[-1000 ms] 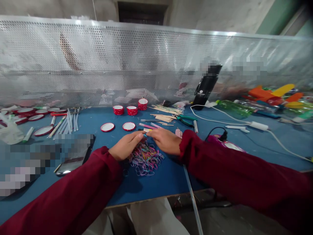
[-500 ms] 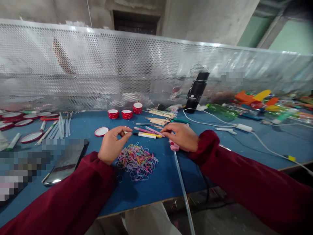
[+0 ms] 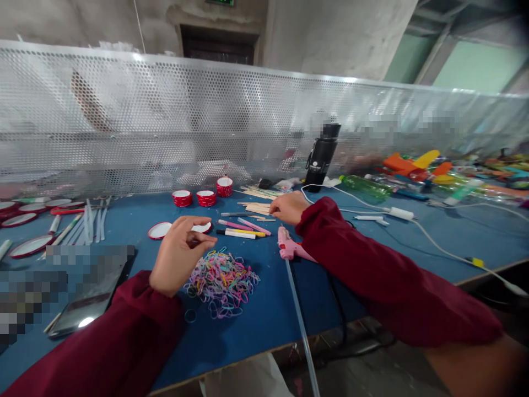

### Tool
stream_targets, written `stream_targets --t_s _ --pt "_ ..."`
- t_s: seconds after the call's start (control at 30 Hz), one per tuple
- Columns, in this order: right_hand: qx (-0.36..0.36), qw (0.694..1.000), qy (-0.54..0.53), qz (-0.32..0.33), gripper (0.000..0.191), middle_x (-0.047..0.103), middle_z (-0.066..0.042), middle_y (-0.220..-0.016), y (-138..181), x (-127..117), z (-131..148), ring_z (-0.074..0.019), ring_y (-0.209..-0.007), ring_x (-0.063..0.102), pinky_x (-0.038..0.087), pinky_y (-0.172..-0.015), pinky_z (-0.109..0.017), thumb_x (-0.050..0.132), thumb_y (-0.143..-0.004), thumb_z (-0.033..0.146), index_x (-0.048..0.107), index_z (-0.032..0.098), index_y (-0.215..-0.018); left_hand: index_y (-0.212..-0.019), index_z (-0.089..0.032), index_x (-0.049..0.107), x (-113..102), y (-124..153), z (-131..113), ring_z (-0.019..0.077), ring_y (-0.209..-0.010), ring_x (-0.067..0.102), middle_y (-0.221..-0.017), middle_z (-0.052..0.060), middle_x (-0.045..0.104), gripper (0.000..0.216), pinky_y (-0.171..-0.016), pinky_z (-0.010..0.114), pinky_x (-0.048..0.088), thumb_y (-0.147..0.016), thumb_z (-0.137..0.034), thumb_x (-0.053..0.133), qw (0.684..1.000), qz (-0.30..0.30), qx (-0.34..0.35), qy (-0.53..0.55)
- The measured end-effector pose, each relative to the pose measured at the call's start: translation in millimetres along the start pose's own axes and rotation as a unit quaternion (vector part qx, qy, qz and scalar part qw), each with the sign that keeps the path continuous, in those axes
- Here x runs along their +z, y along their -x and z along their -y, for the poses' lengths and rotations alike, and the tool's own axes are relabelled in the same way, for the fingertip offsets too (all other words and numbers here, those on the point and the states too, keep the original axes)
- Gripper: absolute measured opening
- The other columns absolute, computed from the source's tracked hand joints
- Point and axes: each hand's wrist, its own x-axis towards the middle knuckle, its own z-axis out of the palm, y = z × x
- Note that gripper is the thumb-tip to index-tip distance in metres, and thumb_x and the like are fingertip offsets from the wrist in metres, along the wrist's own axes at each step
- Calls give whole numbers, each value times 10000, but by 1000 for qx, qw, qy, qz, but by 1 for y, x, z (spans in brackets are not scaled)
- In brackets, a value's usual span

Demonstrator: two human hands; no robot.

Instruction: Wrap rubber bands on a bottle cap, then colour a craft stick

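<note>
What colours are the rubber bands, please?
The rubber bands are multicoloured, including pink and purple; head view.

We saw a black bottle (image 3: 322,161) standing before a perforated panel (image 3: 157,124), with a green plastic bottle (image 3: 367,189) lying to its right.

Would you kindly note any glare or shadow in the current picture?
In the head view: glare on the glossy black flat device; bright highlights along the top of the perforated silver metal screen; darker shadow on the blue tabletop below the multicoloured rubber bands.
</note>
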Motion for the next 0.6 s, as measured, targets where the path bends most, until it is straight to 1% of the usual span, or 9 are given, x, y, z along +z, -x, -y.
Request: stream_targets --t_s 0.07,0.13,0.2,0.27,0.3,0.33,0.4,0.5,0.6 --pt "-7 1000 -2 -3 185 819 -19 -1015 -2 0 5 -245 -1011 699 404 -900 -380 649 -834 231 812 273 -909 -1104 -199 681 -1 1 -4 113 -615 651 -1005 39 660 358 -603 291 581 -794 -353 771 999 -6 0 -46" --pt "-16 1000 -8 -9 184 819 -19 -1000 -3 1 11 -235 -990 702 398 -889 -372 627 -854 247 808 267 -888 -1123 -193 692 -2 1 -4 107 -556 579 -876 19 663 352 -542 279 536 -841 -400 729 998 -3 1 -64" --pt "-27 999 -17 -12 180 819 -18 -953 -4 2 16 -223 -950 708 399 -861 -355 624 -863 271 804 259 -865 -1081 -198 722 -2 0 0 146 -679 633 -894 37 666 288 -600 295 565 -856 -377 708 998 -3 21 -60" --pt "-40 999 -28 -13 164 818 -8 -916 -4 5 21 -212 -925 713 401 -841 -337 639 -853 272 803 262 -864 -1006 -217 756 -1 -1 5 200 -927 675 -1061 71 650 206 -756 341 610 -824 -306 724 997 -9 55 -59" --pt "-47 998 -34 -15 158 818 -1 -920 -5 6 23 -207 -929 714 401 -839 -329 648 -843 258 803 267 -874 -982 -229 768 0 -1 7 215 -1021 663 -1139 77 621 185 -824 363 613 -806 -268 727 996 -13 66 -59" --pt "-52 998 -39 -20 163 817 5 -935 -5 7 24 -202 -939 713 402 -842 -322 651 -837 239 803 272 -887 -974 -240 775 1 -1 8 217 -1058 654 -1189 77 590 187 -862 376 612 -794 -238 723 996 -13 68 -57" --pt "-57 997 -49 -36 178 816 10 -955 -5 8 26 -194 -948 712 402 -854 -312 646 -838 216 802 273 -902 -974 -245 776 1 -1 7 185 -971 664 -1176 69 568 201 -840 370 618 -786 -210 714 997 -13 59 -47" --pt "-45 995 -60 -67 174 806 -24 -854 -3 7 27 -201 -849 706 408 -842 -323 639 -876 288 804 234 -875 -931 -221 764 -1 -2 1 126 -766 638 -1045 43 600 167 -719 305 600 -764 -214 754 997 -34 59 -42" --pt "-14 993 -65 -101 295 776 -67 -754 2 3 24 -214 -752 675 400 -805 -351 604 -921 389 800 185 -837 -842 -201 749 -8 -6 -3 88 -603 559 -857 7 616 95 -540 230 490 -779 -269 766 995 -76 55 -40"
